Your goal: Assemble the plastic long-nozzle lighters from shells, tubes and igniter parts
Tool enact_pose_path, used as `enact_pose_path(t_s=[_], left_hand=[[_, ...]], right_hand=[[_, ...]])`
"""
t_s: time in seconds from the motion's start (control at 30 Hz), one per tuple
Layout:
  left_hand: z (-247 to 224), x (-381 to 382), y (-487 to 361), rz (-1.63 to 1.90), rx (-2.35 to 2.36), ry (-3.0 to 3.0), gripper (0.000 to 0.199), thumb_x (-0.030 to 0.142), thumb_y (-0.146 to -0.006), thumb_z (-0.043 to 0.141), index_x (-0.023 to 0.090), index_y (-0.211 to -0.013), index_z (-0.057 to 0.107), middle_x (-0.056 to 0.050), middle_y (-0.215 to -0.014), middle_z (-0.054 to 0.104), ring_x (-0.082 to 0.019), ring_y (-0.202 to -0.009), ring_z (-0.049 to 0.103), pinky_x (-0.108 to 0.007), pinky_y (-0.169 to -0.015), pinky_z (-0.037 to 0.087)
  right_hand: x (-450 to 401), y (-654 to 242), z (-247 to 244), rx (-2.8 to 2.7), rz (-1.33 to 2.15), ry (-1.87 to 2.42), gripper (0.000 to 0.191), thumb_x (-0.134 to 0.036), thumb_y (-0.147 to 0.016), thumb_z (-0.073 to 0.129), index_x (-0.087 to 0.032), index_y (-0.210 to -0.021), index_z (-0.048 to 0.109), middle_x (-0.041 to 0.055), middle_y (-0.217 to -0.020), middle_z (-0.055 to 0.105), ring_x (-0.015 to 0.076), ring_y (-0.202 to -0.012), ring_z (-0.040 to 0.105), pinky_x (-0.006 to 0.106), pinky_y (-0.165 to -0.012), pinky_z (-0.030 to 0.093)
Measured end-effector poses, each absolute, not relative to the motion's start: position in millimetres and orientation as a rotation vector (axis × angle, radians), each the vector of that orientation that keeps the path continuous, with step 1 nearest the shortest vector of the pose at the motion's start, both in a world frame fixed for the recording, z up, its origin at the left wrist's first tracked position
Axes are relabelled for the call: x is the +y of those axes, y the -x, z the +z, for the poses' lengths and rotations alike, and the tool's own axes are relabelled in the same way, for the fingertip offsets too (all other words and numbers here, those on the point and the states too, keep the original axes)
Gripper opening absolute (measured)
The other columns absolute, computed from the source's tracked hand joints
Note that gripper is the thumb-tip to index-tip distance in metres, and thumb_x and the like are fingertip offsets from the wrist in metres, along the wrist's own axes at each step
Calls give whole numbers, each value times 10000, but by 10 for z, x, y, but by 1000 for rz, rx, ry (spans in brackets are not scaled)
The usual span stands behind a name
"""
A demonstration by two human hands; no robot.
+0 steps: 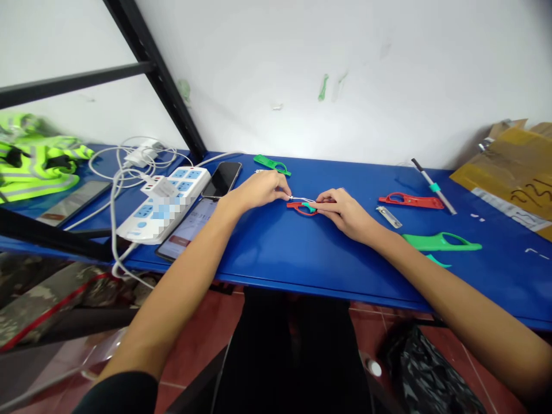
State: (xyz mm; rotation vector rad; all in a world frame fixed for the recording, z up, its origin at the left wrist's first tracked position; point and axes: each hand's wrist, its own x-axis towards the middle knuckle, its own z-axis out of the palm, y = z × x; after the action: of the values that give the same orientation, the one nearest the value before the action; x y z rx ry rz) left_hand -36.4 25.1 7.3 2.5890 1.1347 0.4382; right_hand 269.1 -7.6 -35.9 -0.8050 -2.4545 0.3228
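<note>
Over the middle of the blue table, my left hand (267, 188) pinches the end of a thin white wire-like piece (304, 199). Just to its right, my right hand (340, 211) has its fingers closed on a red plastic shell (297, 205) with a small teal part (309, 207) in it. The white piece runs between the two hands, above the red shell. A green shell (273, 164) lies behind my left hand. To the right are another red shell (411, 200), a small metal piece (388, 217) and a green shell (444, 242).
On the left are a white power strip (149, 221) with cables, two phones (222, 179) and a yellow-green vest (38, 161). A cardboard box (513, 172) and a pen-like stick (433, 187) are at the right. Black shelf posts (159, 80) rise at the left.
</note>
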Motion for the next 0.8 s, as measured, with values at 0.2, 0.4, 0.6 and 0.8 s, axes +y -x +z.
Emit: enact_pose_path(t_s=[0.2, 0.4, 0.6, 0.8], left_hand=[[212, 104, 364, 312, 1160, -2434, 251, 378, -918, 705, 245, -1047, 876, -79, -1022, 833, -207, -868, 721, -352, -821, 513], [237, 88, 335, 244, 1164, -2420, 256, 395, -925, 713, 236, -1056, 867, -78, -1030, 828, -206, -860, 717, -340, -784, 494], [184, 117, 305, 271, 1174, -2474, 161, 334, -881, 774, 270, -972, 890, -56, -1005, 837, -221, -893, 723, -355, -832, 485], [95, 87, 238, 349, 1244, -2585, 161, 275, -890, 743, 290, -935, 897, -60, -1036, 831, -246, -937, 731, -371, -824, 485]], right_hand=[[-78, -2690, -348, -2478, 310, 792, 401, -400, -1153, 481, -334, -1354, 822, 132, -1221, 706, 297, -1060, 599, 509, -967, 530], [-64, -2692, -361, -2470, 322, 800, 383, -379, -1150, 496, -352, -1357, 818, 119, -1236, 703, 291, -1066, 591, 506, -986, 515], [-108, -2684, -327, -2469, 331, 810, 393, -394, -1157, 483, -364, -1344, 826, 120, -1239, 695, 291, -1066, 597, 502, -984, 514], [-92, -2717, -273, -2510, 341, 842, 376, -397, -1149, 507, -345, -1338, 827, 120, -1222, 717, 300, -1075, 626, 510, -987, 520]])
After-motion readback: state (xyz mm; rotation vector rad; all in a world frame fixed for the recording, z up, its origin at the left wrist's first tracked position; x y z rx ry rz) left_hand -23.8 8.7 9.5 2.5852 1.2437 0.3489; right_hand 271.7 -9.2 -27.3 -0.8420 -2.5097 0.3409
